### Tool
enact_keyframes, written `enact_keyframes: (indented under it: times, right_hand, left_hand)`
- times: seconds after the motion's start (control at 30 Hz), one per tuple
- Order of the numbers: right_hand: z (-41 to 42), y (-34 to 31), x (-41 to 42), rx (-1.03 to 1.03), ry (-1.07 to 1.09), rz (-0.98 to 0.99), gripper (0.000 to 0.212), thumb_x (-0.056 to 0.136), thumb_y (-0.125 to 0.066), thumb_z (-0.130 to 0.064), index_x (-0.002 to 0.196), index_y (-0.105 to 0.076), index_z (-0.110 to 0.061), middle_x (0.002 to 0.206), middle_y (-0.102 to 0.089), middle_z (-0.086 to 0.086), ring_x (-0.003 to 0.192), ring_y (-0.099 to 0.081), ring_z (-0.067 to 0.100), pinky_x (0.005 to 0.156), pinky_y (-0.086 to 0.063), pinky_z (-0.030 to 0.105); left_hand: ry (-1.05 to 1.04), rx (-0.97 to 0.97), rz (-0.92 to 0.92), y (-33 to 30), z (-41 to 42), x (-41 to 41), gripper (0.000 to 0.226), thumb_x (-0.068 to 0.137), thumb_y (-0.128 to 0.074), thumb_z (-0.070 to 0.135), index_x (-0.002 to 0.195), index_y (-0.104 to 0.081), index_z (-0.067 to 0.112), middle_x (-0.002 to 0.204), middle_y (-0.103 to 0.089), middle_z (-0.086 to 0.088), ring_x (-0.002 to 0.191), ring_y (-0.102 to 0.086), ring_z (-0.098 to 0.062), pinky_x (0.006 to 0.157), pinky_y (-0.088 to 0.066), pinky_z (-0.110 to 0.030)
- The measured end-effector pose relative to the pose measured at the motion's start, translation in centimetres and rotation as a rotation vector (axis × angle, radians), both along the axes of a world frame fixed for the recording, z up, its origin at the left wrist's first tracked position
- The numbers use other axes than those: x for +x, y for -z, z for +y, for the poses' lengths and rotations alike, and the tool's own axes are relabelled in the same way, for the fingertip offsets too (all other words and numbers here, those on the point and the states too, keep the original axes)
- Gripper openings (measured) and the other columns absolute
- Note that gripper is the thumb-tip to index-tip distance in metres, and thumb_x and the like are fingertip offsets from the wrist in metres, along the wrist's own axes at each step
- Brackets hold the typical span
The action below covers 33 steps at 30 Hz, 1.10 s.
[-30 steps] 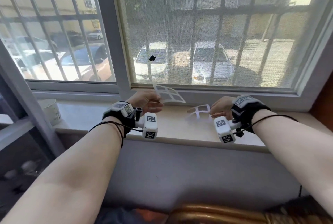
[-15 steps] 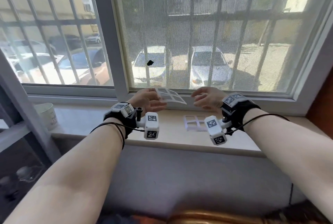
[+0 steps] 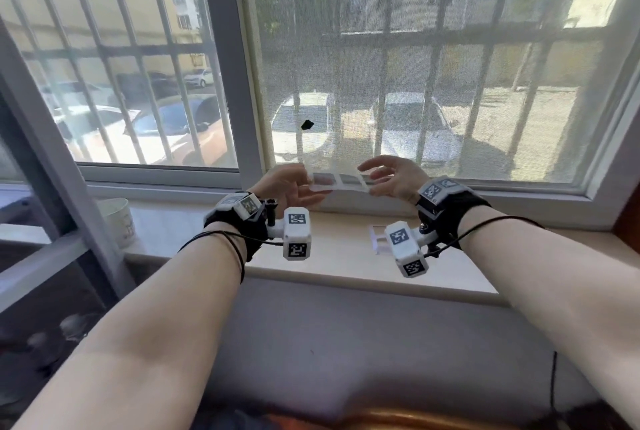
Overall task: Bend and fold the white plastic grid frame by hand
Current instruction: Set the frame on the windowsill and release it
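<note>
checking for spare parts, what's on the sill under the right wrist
A second white grid piece lies flat on the windowsill; the wrist tracker covers most of it.
</note>
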State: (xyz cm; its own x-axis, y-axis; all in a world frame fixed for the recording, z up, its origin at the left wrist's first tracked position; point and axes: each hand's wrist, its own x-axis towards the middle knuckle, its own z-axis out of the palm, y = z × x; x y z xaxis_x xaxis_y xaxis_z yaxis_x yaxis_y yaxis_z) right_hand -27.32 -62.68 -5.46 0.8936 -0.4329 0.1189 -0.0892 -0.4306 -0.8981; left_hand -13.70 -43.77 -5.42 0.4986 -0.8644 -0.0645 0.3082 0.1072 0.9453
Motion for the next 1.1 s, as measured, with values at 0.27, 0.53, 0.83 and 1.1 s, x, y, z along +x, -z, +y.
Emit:
enact_keyframes:
  times: [0.27,0.53,0.83,1.1]
  right_hand:
    - [1.3,-0.9,0.7,-0.134,0.025,-0.080,0.019,0.070,-0.079,-0.016,0.076,-0.065,-0.027,0.095,-0.066,-0.002,0.098,-0.061,0.020,0.086,-0.050,0.041]
    - [1.8,-1.0,1.6,-0.215,0.012,-0.056,0.015,0.071,-0.077,-0.022,0.077,-0.064,-0.025,0.093,-0.067,0.000,0.095,-0.062,0.021,0.091,-0.049,0.046]
    - [0.6,-0.7,1.6,-0.187,0.064,-0.057,0.022,0.073,-0.077,-0.017,0.091,-0.067,-0.010,0.089,-0.068,0.002,0.089,-0.064,0.021,0.089,-0.049,0.039]
    - [1.5,-1.3,2.6,-0.123,0.016,-0.095,0.009,0.074,-0.077,-0.019,0.077,-0.068,-0.021,0.082,-0.070,-0.008,0.076,-0.064,0.004,0.069,-0.045,0.020]
  left_hand:
    - [0.035,0.041,-0.016,-0.4,1.2,0.7,0.023,0.083,-0.036,-0.006,0.079,-0.058,-0.004,0.086,-0.072,-0.017,0.073,-0.072,-0.024,0.055,-0.057,-0.024]
    - [0.177,0.056,-0.059,-0.8,2.9,1.2,0.029,0.083,-0.049,0.010,0.064,-0.070,0.016,0.097,-0.074,-0.009,0.080,-0.072,-0.017,0.060,-0.057,-0.021]
    - [0.063,-0.038,-0.078,-0.3,3.9,2.9,0.033,0.077,-0.061,0.008,0.106,-0.048,0.017,0.103,-0.071,-0.018,0.086,-0.071,-0.029,0.058,-0.057,-0.029]
    - [-0.166,0.014,-0.191,0.7,2.7,3.4,0.031,0.076,-0.066,-0.005,0.106,-0.062,0.004,0.092,-0.072,-0.011,0.077,-0.071,-0.023,0.060,-0.057,-0.030]
